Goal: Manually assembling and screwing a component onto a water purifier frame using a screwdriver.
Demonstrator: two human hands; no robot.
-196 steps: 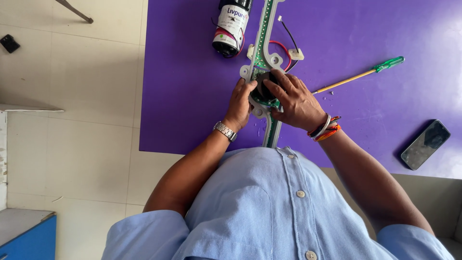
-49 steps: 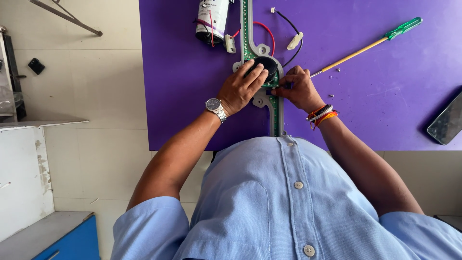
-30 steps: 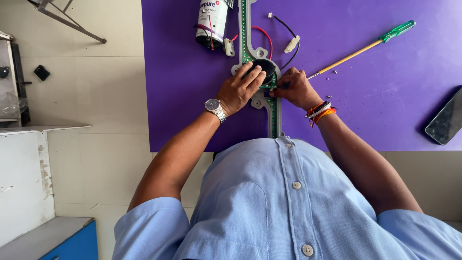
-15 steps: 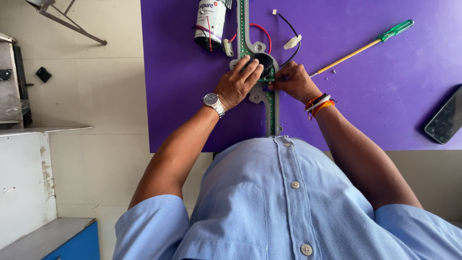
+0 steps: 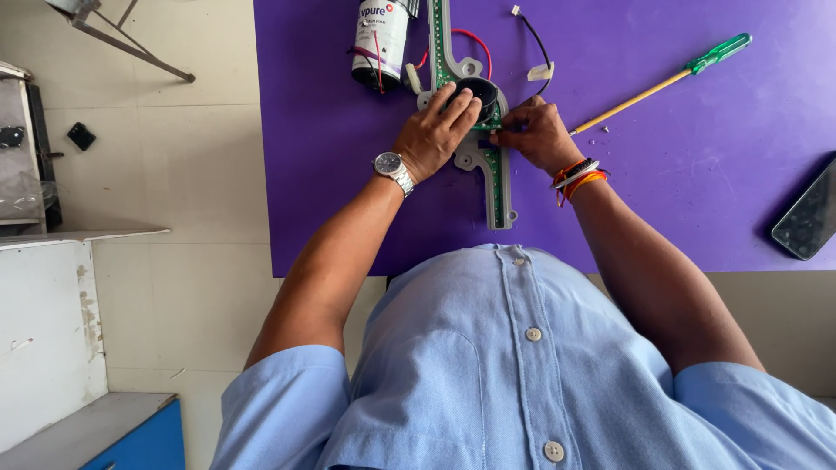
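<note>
Purple covers the whole table top (image 5: pixel 348 200) where I work, and the long grey plastic bracket (image 5: pixel 498 187) lies on it running away from my chest, a narrow green circuit strip (image 5: pixel 496 161) set along its length. Near the far end of that bracket sits a round black part (image 5: pixel 482 90), and both my hands meet there. My left hand (image 5: pixel 440 130), with a metal watch (image 5: pixel 390 167) at the wrist, lies over the bracket's left side, its fingers (image 5: pixel 461 103) curled onto the rim of the black part and pressing it down. My right hand (image 5: pixel 538 132), banded at the wrist with orange and dark bangles (image 5: pixel 575 177), comes in from the other side with thumb and fingertips pinched at the bracket's right edge, just beside the black part; they seem to nip something small there, but my knuckles hide it and I cannot tell what. Beyond my left hand a white cylinder with a black end (image 5: pixel 380 39) lies near the bracket, red wire (image 5: pixel 470 39) looping between them. A green-handled screwdriver (image 5: pixel 662 83) lies apart to the right, and a dark phone (image 5: pixel 805 218) near the table's right edge.
</note>
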